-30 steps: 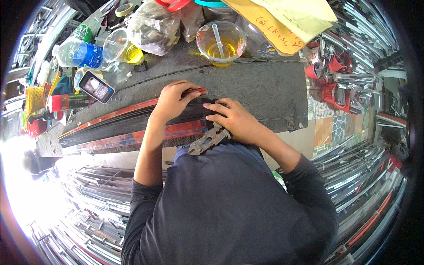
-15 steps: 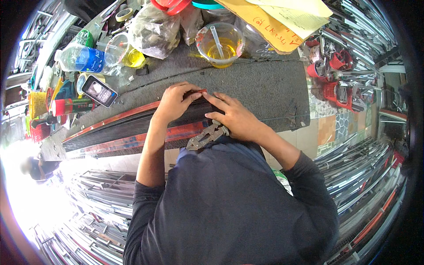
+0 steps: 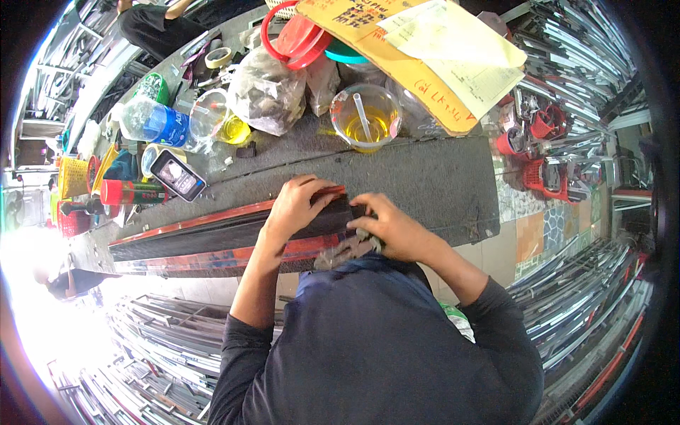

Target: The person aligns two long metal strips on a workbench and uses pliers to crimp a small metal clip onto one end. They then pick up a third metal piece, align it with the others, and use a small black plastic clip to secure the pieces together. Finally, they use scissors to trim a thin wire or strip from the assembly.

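A long black folded bundle (image 3: 212, 234) with reddish-orange strips along its edges lies across the front of the bench, its right end close to my body. My left hand (image 3: 301, 207) is closed over the far strip (image 3: 244, 210) near that end, fingers on top and thumb on the near side. My right hand (image 3: 397, 230) holds a pair of grey pliers (image 3: 343, 251) in its lower fingers, the jaws pointing left and slightly blurred. Its thumb and forefinger are bent at the bundle's right end; whether they pinch anything small I cannot make out.
Behind lie a phone (image 3: 177, 175), a water bottle (image 3: 152, 122), a tub of yellow liquid (image 3: 366, 124), a plastic bag (image 3: 265, 92) and a yellow envelope (image 3: 425, 85). Metal profiles (image 3: 574, 297) crowd the floor. Another person (image 3: 159, 32) is at the far left.
The view has tilted up, so the bench sits lower in the picture. My right fingers have drawn back from the strip's end and my left fingertips, with the pliers still in that hand.
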`<move>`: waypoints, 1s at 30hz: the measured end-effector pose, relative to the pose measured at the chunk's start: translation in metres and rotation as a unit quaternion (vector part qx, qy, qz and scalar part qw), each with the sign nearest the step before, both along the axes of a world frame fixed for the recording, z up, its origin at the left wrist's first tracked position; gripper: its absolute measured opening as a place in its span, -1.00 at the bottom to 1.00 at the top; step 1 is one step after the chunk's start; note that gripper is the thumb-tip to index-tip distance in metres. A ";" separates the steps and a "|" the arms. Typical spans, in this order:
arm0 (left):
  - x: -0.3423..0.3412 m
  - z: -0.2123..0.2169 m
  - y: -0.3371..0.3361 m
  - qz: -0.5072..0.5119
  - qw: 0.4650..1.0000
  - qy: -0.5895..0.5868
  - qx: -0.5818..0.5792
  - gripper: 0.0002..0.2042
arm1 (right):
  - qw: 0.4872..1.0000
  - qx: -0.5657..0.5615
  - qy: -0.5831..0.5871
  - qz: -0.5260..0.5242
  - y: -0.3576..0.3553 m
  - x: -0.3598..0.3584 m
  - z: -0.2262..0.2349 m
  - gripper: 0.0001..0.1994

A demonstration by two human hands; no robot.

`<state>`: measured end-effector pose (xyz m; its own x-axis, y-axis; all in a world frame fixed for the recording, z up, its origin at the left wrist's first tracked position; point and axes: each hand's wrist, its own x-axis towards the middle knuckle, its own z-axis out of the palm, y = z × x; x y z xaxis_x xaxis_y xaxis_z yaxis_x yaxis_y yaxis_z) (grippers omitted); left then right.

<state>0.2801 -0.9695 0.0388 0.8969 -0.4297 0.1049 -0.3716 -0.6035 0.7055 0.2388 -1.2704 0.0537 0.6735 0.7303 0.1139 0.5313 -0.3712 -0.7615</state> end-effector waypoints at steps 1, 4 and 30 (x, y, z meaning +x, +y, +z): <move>-0.001 -0.001 0.001 -0.007 1.000 -0.015 0.008 -0.75 | 0.999 -0.017 0.040 -0.015 -0.003 0.001 0.002 -0.46; 0.001 -0.005 0.003 -0.012 1.000 0.009 -0.001 -0.75 | 0.990 -0.035 0.123 -0.052 -0.015 0.011 0.008 -0.59; -0.040 0.053 -0.007 0.022 0.991 -0.131 -0.012 -0.62 | 0.930 -0.269 0.242 0.064 -0.061 0.069 0.052 -0.62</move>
<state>0.2403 -0.9770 0.0921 0.8557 -0.3852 0.3455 -0.5170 -0.6075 0.6030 0.3077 -1.3315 0.1054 0.4538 0.6718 -0.5854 0.2401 -0.7248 -0.6457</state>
